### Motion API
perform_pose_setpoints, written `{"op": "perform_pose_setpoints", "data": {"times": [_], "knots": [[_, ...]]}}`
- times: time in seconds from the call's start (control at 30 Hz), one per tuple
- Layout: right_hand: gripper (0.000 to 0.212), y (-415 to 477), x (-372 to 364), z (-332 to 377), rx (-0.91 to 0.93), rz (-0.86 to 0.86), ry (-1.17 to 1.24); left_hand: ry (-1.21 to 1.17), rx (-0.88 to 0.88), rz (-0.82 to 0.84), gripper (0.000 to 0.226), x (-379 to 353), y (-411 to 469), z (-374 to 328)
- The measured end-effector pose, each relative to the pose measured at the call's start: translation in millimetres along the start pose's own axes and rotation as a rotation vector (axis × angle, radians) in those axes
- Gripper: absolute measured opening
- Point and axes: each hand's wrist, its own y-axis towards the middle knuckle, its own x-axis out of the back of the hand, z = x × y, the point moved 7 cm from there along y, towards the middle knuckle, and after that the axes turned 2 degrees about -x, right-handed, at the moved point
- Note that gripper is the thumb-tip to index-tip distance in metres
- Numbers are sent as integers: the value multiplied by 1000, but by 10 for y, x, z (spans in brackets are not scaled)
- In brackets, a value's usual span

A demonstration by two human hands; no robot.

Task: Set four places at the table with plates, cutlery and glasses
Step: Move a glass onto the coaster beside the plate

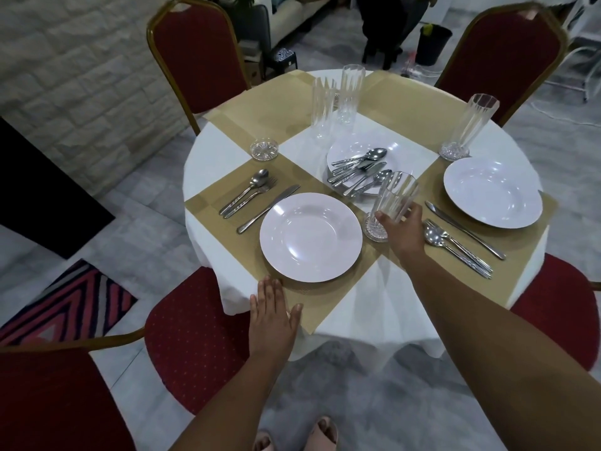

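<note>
The right hand (405, 234) has its grip wrapped around the lower part of a tall ribbed glass (395, 198), which is upright on or just over a small crystal coaster (374, 227). Can't tell if it's actually touching down. It sits between the near plate (310, 237) and the right plate (492, 193).

The left hand (273, 315) is flat and spread open on the near edge of the round counter (214, 148), fingertips on the gold placemat (312, 304) just below the near plate, holding nothing.

Near place: a spoon (247, 190), fork (252, 198) and knife (268, 208) lie side by side to the left of the plate. Right place: a knife (465, 229) lies beside the plate, with a spoon and fork pair (455, 247) next to that, and another tall glass (470, 126) stands on a coaster at its far corner.

In the middle there's a stack of plates (361, 157) with a loose pile of cutlery (361, 172) on top. Two more tall glasses (335, 99) stand close together toward the far side, and a bare coaster (264, 149) sits on the left by itself. The two far placemats have no plates on them. Red chairs (195, 56) with gold frames ring the counter.
</note>
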Motion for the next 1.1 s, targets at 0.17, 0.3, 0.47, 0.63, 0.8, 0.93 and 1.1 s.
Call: {"op": "perform_pose_setpoints", "data": {"times": [0.17,0.3,0.47,0.63,0.8,0.93,1.1], "knots": [[66,-42,-18,-8,4,-11,-57,-2,-9,47,77,-20,2,-8],[62,-98,-22,9,34,-19,-89,0,-10,52,77,-38,9,-5],[62,-273,33,26,40,-75,-166,-6,-13,93,78,-61,3,-2],[49,-556,40,-62,111,-39,-330,-28,-14,148,81,-139,26,24],[55,-837,-81,-356,191,137,-647,-15,-55,215,92,-59,38,41],[59,-1171,-182,-593,176,254,-919,-33,-75,266,75,67,-22,91],[58,-1690,-328,-782,167,361,-1050,-52,-89,315,73,151,-308,314]]}}
